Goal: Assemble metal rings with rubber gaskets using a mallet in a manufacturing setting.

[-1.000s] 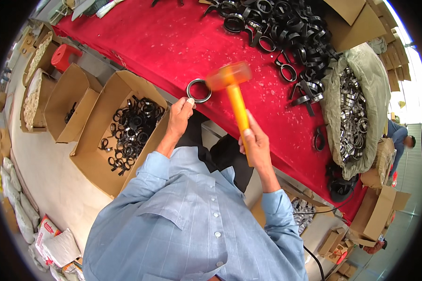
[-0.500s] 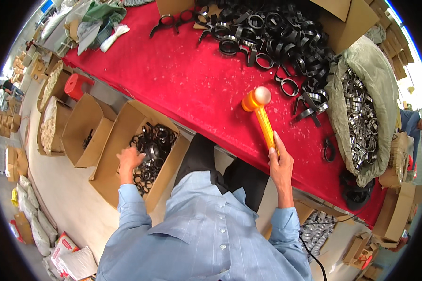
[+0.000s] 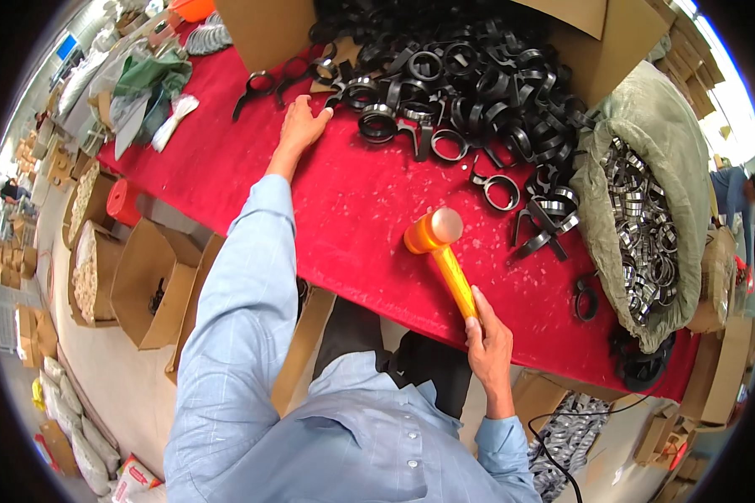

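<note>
The orange mallet (image 3: pixel 441 256) lies with its long axis slanting across the red worktop (image 3: pixel 352 210): the handle runs from the person's right hand (image 3: pixel 488 344) up and away to the left, and the barrel-shaped head sits crosswise at the far end, one pale rounded face turned toward the heap of clamps. The head rests on or just above the cloth; which of the two cannot be told. The plastic looks smooth, glossy and slightly translucent.

The right grip is wrapped round the lower end of the handle, fingers curled shut on it, with one finger laid straight along the shaft.

The left hand (image 3: pixel 300 124) is stretched far forward, arm extended in a pale blue sleeve (image 3: pixel 235 310), palm down and fingers spread loosely on the cloth. It pinches nothing, and its fingertips lie just beside the nearest black ring clamps (image 3: pixel 445 75), a tangled heap of dark metal bands with small tabs that covers the far side of the worktop.

To the right, a grey-green sack (image 3: pixel 646 117) sags open, filled with shiny silver rings (image 3: pixel 642 226). A few loose clamps lie between the sack and the mallet head. Open cardboard boxes (image 3: pixel 147 281) stand on the floor to the left, below the worktop edge.
</note>
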Tool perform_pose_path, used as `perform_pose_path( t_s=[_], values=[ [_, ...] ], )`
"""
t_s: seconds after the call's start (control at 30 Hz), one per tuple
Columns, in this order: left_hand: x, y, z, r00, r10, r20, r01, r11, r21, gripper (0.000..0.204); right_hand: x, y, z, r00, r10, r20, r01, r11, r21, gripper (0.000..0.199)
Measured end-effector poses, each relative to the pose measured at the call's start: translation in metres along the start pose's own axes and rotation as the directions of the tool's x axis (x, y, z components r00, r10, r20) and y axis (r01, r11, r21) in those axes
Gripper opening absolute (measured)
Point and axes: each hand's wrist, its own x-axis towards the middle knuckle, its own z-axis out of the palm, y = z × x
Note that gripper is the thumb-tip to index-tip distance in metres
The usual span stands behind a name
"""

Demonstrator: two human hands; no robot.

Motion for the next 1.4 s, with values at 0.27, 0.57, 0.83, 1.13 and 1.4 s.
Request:
perform_pose_path(
  t_s=[0.27,0.57,0.83,1.13,1.4],
  values=[
    [-0.002,0.016,0.006,0.997,0.062,-0.054,-0.056,0.993,0.100,0.024,-0.004,0.002,0.003,0.985,-0.154,-0.080,0.142,0.979,-0.145,0.047],
    [-0.262,0.016,-0.066,0.996,-0.048,0.075,0.075,0.909,-0.410,0.035,0.004,0.013,0.003,0.997,-0.083,-0.012,0.082,0.995,-0.066,0.044],
    [-0.377,0.034,-0.063,0.892,-0.023,0.452,0.314,0.750,-0.582,0.029,-0.008,0.002,-0.007,0.997,-0.028,0.067,0.016,0.984,0.178,0.046],
    [-0.375,0.019,-0.055,0.864,0.002,0.504,0.333,0.749,-0.573,0.033,-0.068,-0.078,-0.029,0.836,-0.494,-0.240,0.548,0.772,0.321,0.049],
    [-0.371,0.029,-0.052,0.854,-0.082,0.514,0.390,0.755,-0.527,0.037,-0.055,-0.037,0.009,0.954,-0.298,0.034,0.295,0.953,0.062,0.055]
  ],
)
